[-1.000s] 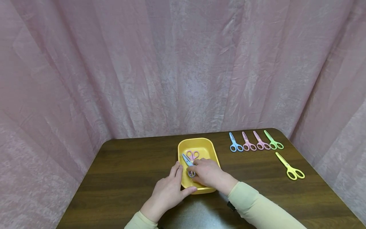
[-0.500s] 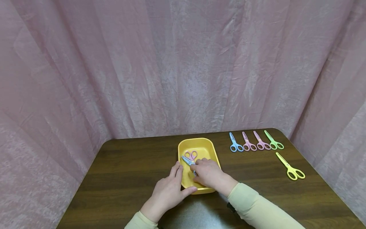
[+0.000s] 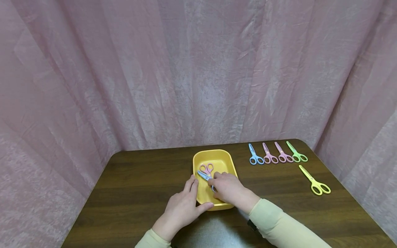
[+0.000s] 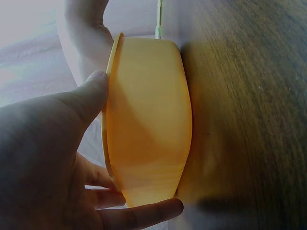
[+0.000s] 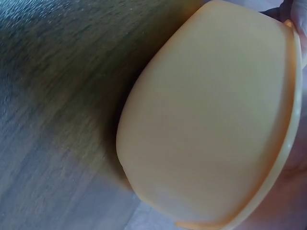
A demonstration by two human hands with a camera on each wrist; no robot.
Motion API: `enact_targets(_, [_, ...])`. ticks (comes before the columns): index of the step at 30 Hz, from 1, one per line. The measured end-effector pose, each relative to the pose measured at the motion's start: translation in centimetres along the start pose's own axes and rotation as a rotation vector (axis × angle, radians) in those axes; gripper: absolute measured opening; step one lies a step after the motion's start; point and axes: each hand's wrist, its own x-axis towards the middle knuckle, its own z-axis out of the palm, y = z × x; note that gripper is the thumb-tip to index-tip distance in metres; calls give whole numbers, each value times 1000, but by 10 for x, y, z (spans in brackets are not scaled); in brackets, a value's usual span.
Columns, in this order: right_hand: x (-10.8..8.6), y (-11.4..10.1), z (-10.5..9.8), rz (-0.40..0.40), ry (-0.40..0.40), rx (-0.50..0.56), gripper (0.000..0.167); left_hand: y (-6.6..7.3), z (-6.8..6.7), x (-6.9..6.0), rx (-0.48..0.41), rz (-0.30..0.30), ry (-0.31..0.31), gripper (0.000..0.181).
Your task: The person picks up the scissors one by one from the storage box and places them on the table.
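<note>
A yellow tray (image 3: 214, 206) stands on the table, with a pair of blue scissors (image 3: 203, 175) and a pair of pink scissors (image 3: 206, 168) in it. My right hand (image 3: 228, 187) reaches in over the tray's right side and pinches the blue scissors by the handle end, partly hidden under the fingers. The blue blades point to the far left and overlap the pink pair, whose loops face away. My left hand (image 3: 183, 206) rests against the tray's near-left corner, fairly straight fingers along the left side, thumb on the near rim. In the left wrist view its fingers touch the tray wall (image 4: 148, 110).
At the back right lie blue scissors (image 3: 256, 159), two pink scissors (image 3: 270, 158) (image 3: 285, 157) and green scissors (image 3: 299, 157) in a row. Yellow scissors (image 3: 316, 186) lie nearer, at the right. Pink curtains (image 3: 198, 75) hang behind the brown table (image 3: 139, 182).
The blue scissors have turned inside the tray, their handles shifting right with my right hand's fingers. The pink scissors in the tray have slid slightly left. My left hand stays put.
</note>
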Motion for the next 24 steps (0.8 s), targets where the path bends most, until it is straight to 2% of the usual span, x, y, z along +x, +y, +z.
enact_targets(24, [-3, 1, -3, -18, 14, -30, 25, 1, -2, -1, -9, -2, 6, 102])
